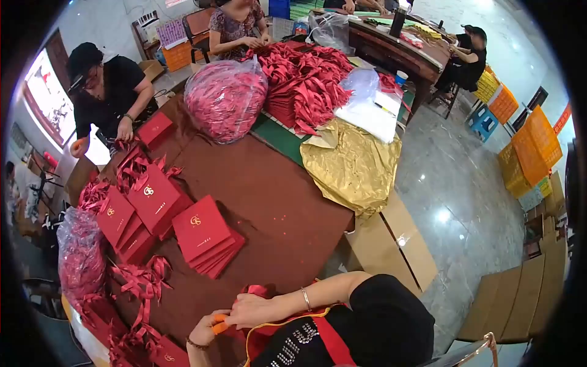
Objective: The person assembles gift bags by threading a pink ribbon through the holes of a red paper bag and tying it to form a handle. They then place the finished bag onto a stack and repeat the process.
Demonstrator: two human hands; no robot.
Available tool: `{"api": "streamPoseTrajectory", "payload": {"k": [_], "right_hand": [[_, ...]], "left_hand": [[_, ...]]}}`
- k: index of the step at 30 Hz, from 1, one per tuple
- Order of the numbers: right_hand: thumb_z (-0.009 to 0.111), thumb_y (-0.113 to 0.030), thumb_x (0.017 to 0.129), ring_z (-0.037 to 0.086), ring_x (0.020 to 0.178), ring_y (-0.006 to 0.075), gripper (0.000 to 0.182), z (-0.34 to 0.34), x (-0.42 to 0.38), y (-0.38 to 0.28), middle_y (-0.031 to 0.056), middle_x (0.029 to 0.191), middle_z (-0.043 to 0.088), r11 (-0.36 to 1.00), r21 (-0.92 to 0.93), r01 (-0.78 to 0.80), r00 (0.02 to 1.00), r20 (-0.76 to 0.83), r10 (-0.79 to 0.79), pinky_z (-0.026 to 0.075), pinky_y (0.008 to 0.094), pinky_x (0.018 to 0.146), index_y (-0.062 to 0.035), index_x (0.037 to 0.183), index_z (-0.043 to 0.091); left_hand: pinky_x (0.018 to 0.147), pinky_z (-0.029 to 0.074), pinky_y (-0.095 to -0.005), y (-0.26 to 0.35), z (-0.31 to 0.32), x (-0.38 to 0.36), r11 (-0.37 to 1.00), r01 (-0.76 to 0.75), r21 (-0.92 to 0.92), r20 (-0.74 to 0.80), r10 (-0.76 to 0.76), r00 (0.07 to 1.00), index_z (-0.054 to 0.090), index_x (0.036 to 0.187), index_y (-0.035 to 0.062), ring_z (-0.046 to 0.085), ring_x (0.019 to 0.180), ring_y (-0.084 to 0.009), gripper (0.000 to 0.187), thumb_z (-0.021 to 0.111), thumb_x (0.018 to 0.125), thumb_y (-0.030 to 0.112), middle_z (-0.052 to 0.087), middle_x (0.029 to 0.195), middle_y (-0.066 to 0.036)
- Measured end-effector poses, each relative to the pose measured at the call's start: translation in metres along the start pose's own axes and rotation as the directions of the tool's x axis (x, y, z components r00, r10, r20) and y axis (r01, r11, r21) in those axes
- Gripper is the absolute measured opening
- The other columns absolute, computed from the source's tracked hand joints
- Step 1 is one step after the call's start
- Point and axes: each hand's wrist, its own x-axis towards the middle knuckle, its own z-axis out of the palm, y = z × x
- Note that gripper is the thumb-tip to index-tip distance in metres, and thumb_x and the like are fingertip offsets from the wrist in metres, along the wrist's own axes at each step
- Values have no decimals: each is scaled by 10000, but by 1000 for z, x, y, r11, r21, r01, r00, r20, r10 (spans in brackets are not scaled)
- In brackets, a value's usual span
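At the bottom, my right hand, with a silver bangle at its wrist, is closed, and a bit of red ribbon shows just beyond its knuckles. Against its fingertips lies my left hand, which wears orange finger covers and a beaded bracelet. Its fingers are bent together; what they pinch is hidden. A stack of flat red gift bags with gold print lies ahead of my hands on the brown table. Left of it sit more stacked red bags with ribbon handles.
A clear sack of red ribbon and a large heap of ribboned red bags stand at the far side, near gold wrapping. A co-worker in black handles bags at left. Cardboard lies right of the table.
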Motion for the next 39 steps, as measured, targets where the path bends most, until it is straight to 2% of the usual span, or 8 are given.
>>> {"api": "streamPoseTrajectory", "payload": {"k": [9, 15, 21, 24, 25, 28, 33, 39], "right_hand": [[633, -293, 753, 575, 722, 196, 186, 10, 1, 3, -5, 682, 568, 1000, -25, 12, 999, -31, -13, 360, 352, 661, -159, 826, 528], [641, -306, 742, 526, 748, 158, 189, 20, -1, 6, -29, 709, 532, 971, -184, 149, 944, -267, -196, 354, 338, 673, -168, 802, 527], [658, -303, 727, 528, 752, 170, 215, 16, -2, 10, -11, 740, 541, 983, -67, 170, 953, -242, -181, 362, 331, 660, -154, 817, 531], [656, -292, 736, 560, 773, 212, 203, 14, -1, 15, 25, 780, 586, 994, -69, 86, 986, -135, -95, 419, 361, 672, -144, 839, 560], [654, -298, 737, 586, 751, 238, 193, -15, 3, 4, 60, 752, 605, 997, -74, -16, 998, 57, 20, 450, 389, 663, -131, 799, 578], [674, -298, 717, 591, 726, 265, 199, -15, -6, 7, 69, 728, 604, 995, -94, -19, 994, -113, 8, 454, 398, 657, -124, 782, 600], [710, -199, 711, 564, 680, 245, 185, -18, -8, 12, 55, 704, 583, 995, 92, 27, 973, -229, -6, 421, 360, 639, -87, 796, 590], [719, -220, 721, 571, 691, 226, 206, -22, -5, 14, 47, 717, 600, 981, 186, -53, 993, -95, 71, 416, 342, 637, -93, 817, 588]], "left_hand": [[797, 415, -247, 26, 10, 2, 996, 14, 85, -103, -5, 995, 618, 995, -34, 530, 920, -132, 191, 536, 824, -16, 569, 1078, -57], [803, 411, -242, 31, 6, -2, 981, 87, -175, 37, -82, 996, 622, 1013, -12, 529, 938, -122, 207, 551, 819, 5, 564, 1073, -35], [865, 412, -274, 22, 4, 1, 993, 100, -56, -18, -101, 995, 622, 1003, -25, 540, 983, -162, 191, 559, 829, 26, 578, 1069, -64], [759, 443, -279, 30, -2, 12, 975, -4, 223, 38, -4, 999, 609, 955, -5, 571, 862, -158, 160, 574, 830, 88, 609, 911, -82], [716, 451, -287, 29, -5, 16, 967, -77, 241, 65, 63, 996, 602, 935, 3, 575, 812, -159, 154, 580, 831, 115, 609, 863, -87], [617, 444, -294, 22, -2, 24, 941, -150, 302, 43, 144, 989, 587, 904, 21, 535, 682, -128, 200, 579, 849, 213, 583, 760, -86], [813, 439, -282, 6, 10, 25, 997, 8, 79, -56, -3, 998, 586, 1038, -11, 557, 910, -145, 239, 567, 857, 144, 619, 1010, -77], [831, 423, -270, 8, 9, 25, 995, -72, 73, -25, 74, 997, 590, 1073, -1, 544, 947, -133, 259, 572, 865, 152, 600, 1068, -66]]}}
